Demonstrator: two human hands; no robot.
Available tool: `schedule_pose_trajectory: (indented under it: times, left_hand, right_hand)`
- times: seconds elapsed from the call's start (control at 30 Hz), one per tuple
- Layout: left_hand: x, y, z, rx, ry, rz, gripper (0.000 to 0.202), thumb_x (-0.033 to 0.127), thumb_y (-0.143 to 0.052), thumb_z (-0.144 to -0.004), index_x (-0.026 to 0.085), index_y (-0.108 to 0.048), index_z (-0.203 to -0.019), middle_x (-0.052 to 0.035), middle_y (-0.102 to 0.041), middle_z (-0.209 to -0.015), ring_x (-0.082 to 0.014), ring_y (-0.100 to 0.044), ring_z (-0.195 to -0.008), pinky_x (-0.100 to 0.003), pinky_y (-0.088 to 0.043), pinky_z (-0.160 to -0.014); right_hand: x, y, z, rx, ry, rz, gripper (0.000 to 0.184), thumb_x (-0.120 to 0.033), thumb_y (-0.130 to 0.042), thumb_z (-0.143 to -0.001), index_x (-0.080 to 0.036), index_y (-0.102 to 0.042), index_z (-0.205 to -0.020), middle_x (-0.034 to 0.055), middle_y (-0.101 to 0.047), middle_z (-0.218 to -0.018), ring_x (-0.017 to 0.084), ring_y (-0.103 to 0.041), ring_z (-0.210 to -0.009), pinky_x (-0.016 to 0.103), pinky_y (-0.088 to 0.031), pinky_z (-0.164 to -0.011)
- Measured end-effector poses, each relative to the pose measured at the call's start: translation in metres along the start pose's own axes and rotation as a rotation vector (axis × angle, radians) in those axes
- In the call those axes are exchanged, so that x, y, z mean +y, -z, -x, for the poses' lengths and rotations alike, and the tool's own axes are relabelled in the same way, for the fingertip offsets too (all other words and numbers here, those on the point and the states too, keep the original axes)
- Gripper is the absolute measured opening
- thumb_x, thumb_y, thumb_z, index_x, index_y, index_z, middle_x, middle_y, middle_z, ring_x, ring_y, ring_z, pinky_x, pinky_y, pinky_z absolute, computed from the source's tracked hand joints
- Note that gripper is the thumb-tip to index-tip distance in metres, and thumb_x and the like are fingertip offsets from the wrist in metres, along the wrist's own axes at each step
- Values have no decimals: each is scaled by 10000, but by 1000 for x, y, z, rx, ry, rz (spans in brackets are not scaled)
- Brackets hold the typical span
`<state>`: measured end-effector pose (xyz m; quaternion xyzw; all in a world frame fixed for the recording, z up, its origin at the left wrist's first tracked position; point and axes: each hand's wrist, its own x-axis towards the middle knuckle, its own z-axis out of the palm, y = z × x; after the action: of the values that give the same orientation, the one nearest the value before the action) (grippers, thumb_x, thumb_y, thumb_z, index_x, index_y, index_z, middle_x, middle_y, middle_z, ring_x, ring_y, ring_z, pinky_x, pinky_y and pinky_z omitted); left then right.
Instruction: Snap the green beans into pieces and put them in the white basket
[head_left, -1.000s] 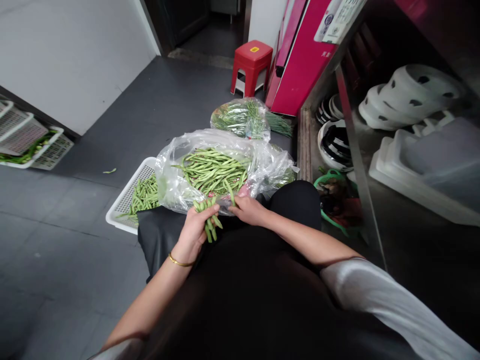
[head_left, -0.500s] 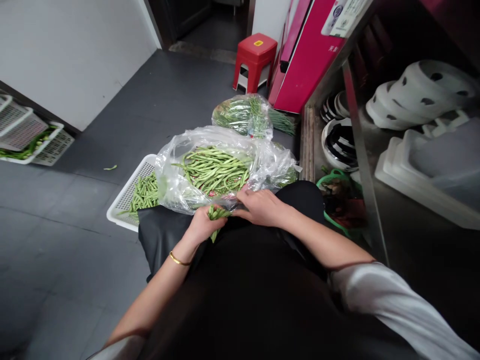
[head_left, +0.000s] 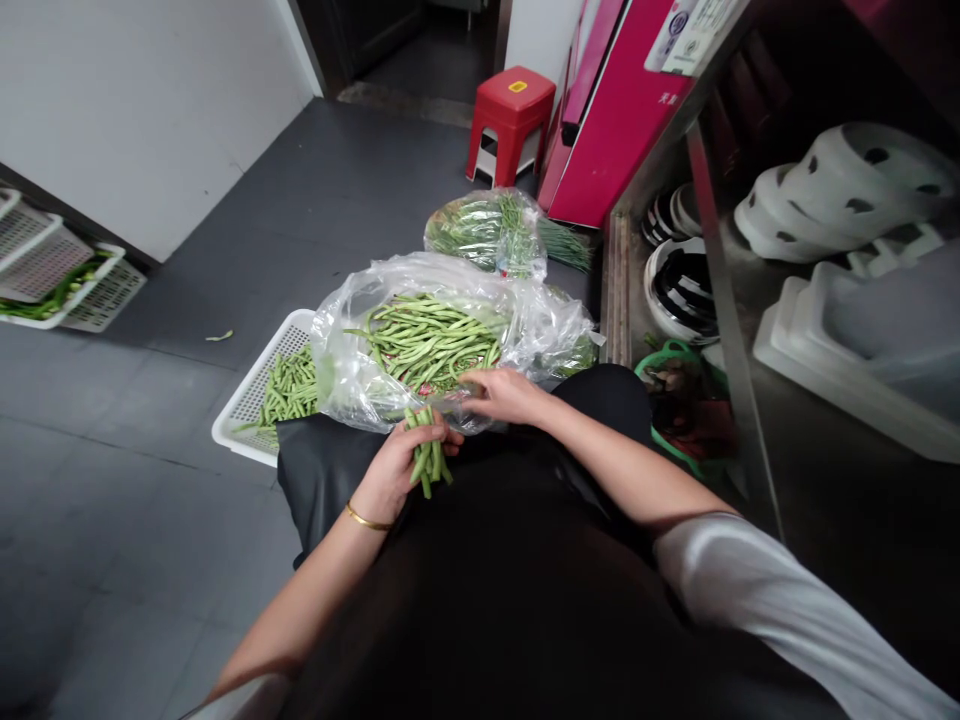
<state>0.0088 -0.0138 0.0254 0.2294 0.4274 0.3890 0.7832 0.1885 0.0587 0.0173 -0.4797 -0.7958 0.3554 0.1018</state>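
Note:
My left hand (head_left: 401, 452) is closed around a bunch of cut green beans (head_left: 429, 455), whose ends stick out above and below the fingers. To its right, my right hand (head_left: 508, 396) reaches over the near rim of a clear plastic bag (head_left: 341, 330), its fingers somewhat apart and nothing visible between them. Long whole green beans (head_left: 427, 335) lie heaped in that bag. Beside it on the left stands a white perforated basket (head_left: 244, 400), partly covered by my dark apron, with short bean pieces (head_left: 291, 385) inside.
Behind the bag lies another bag of greens (head_left: 480, 230). A red stool (head_left: 514, 110) stands farther back. Stacked baskets (head_left: 97, 290) line the left wall. On the right are a metal shelf with white containers (head_left: 847, 190) and a green basket (head_left: 667, 350).
My right hand has moved up and away from the left hand to the bag's near rim. My left hand has turned, showing more of the bean bunch.

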Motion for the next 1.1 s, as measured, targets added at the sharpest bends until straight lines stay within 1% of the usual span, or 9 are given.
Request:
schedule_pose_trajectory:
  times: [0.1, 0.2, 0.3, 0.47, 0.57, 0.7, 0.8, 0.97, 1.1]
  left_hand:
    - [1, 5, -1, -35, 64, 47, 240, 180, -724, -587, 145, -596, -787, -37, -642, -679, -191, -640, -656, -281, -510, -567]
    - [0, 6, -2, -59, 93, 91, 232, 186, -740, -610, 134, -599, -786, 3, -573, -574, -128, -556, -503, -240, -456, -468]
    - [-2, 8, -5, 7, 134, 185, 213, 216, -757, -623, 118, -597, -722, 25, -522, -523, -78, -479, -440, -209, -418, -436]
    - [-7, 7, -20, 151, 123, 175, 281, 274, -787, -596, 107, -622, -750, -23, -616, -594, -97, -532, -469, -220, -451, -452]
    - [-6, 4, -37, 201, 77, 150, 295, 274, -806, -549, 119, -588, -673, 12, -566, -498, -97, -512, -419, -221, -442, -428]
    - [6, 3, -52, 230, -50, 55, 323, 224, -827, -477, 110, -595, -670, 11, -578, -496, -90, -492, -389, -211, -411, -406]
    - [12, 6, -45, 238, -135, -60, 294, 244, -816, -502, 108, -613, -666, -21, -616, -544, -109, -526, -430, -221, -428, -436]
    - [0, 15, -10, 117, -115, -339, 214, 260, -781, -580, 109, -682, -694, -48, -637, -572, -106, -515, -445, -205, -405, -432]
    - [-8, 19, -3, 83, -108, -439, 202, 281, -760, -609, 122, -707, -722, -52, -647, -580, -109, -522, -447, -206, -411, -438]
  right_hand:
    - [17, 23, -37, 93, -154, 417, 362, -283, -414, -921, -119, -486, -1235, 195, -566, -1150, 259, -598, -952, 356, -451, -788]
    - [24, 36, -57, 74, -192, 648, 324, -196, -322, -939, -82, -551, -1136, 203, -581, -1100, 250, -600, -919, 328, -440, -763]
    - [17, 28, -39, 150, -22, 594, 371, -249, -277, -962, -118, -614, -1043, 154, -613, -1020, 220, -588, -879, 300, -422, -740]
    - [-1, -15, 18, 183, 336, 380, 380, -329, -310, -961, -181, -660, -986, 85, -639, -850, 167, -573, -807, 271, -412, -754]
    - [-1, -32, 24, 205, 417, 278, 332, -284, -343, -951, -193, -656, -1011, 91, -653, -899, 167, -583, -875, 289, -420, -825]
    - [-1, -30, 18, 210, 468, 154, 279, -288, -408, -929, -181, -650, -1018, 113, -655, -997, 194, -570, -1008, 349, -409, -919]
    - [-3, -18, 22, 215, 333, -105, 272, -358, -487, -890, -173, -630, -1028, 92, -667, -956, 175, -615, -886, 333, -464, -853]
    - [0, -9, 24, 25, -232, -767, 358, -461, -453, -875, -136, -593, -927, 6, -606, -654, 82, -544, -459, 181, -424, -406]
    - [-5, -12, 7, -3, -229, -957, 290, -430, -597, -784, -142, -574, -800, -31, -579, -606, 50, -501, -410, 147, -394, -361]
